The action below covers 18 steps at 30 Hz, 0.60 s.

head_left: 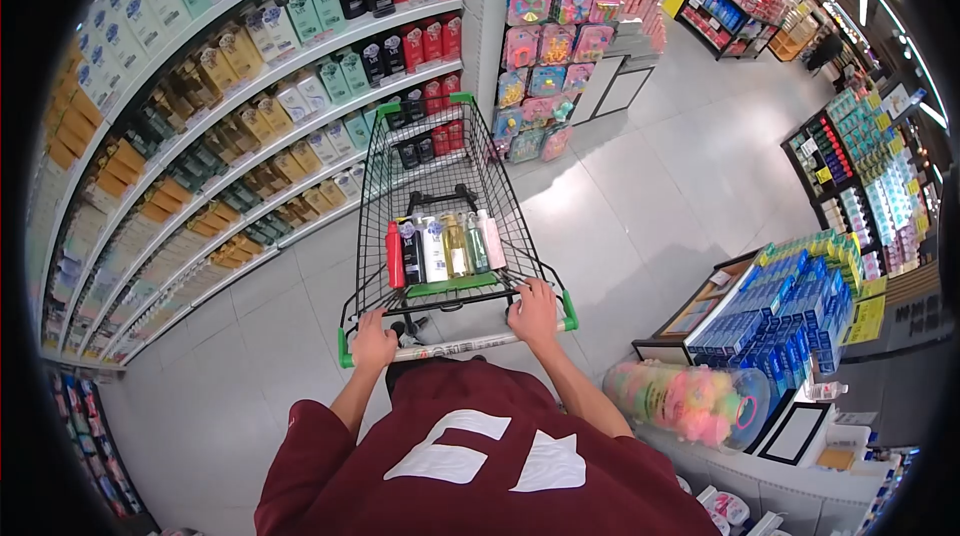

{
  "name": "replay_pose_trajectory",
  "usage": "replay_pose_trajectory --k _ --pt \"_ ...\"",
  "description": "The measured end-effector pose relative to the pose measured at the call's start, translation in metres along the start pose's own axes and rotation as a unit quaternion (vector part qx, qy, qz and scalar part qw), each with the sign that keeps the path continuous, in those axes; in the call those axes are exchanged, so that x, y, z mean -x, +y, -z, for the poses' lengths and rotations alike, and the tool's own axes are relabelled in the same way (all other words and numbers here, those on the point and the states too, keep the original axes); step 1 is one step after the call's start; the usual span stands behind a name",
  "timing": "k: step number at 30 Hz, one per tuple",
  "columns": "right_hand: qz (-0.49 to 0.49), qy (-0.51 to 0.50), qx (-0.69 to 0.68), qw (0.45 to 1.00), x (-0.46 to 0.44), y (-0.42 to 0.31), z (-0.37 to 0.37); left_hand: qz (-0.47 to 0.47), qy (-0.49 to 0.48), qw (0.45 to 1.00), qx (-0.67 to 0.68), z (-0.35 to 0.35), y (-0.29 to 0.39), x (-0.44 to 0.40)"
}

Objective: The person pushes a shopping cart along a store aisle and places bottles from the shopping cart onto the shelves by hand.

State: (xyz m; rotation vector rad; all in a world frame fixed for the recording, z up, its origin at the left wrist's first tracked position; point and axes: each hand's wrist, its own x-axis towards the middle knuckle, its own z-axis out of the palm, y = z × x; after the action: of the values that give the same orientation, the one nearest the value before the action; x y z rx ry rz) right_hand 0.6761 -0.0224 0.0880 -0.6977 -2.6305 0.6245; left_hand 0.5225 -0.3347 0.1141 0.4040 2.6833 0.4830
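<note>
Centrally, the wire shopping cart (490, 181) stands on the tiled floor (665, 161), directly ahead of the person. At its near end, at least 6 toiletry bottles stand side by side in 1 row, just beyond the green panel (455, 284): red (394, 256), black, white (434, 254), amber, green and pink. This close row probably limits tipping and keeps the contents within view.

Both hands are placed at the handlebar (455, 348), 1 toward each end; the wide spacing presumably balances steering force. The left hand (374, 340) lies palm down, its fingers pointing forward over the bar. The right hand (533, 313) sits near the opposite end cap, its fingers reaching forward toward the basket rim. Whether either hand is clenched around the bar cannot be determined, because the undersides are hidden. Both forearms extend forward from the maroon shirt (400, 511), diverging around the torso.

Further out, shelving (488, 16) stocked with bottles curves along the left side; carded toys (547, 51) hang beyond its end panel.
</note>
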Motion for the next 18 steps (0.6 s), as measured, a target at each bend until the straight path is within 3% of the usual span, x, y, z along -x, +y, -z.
replay_pose_trajectory --k 18 --pt "0.03 -0.019 -0.008 0.999 -0.043 -0.013 -0.021 0.047 0.021 0.999 0.002 0.005 -0.012 -0.001"
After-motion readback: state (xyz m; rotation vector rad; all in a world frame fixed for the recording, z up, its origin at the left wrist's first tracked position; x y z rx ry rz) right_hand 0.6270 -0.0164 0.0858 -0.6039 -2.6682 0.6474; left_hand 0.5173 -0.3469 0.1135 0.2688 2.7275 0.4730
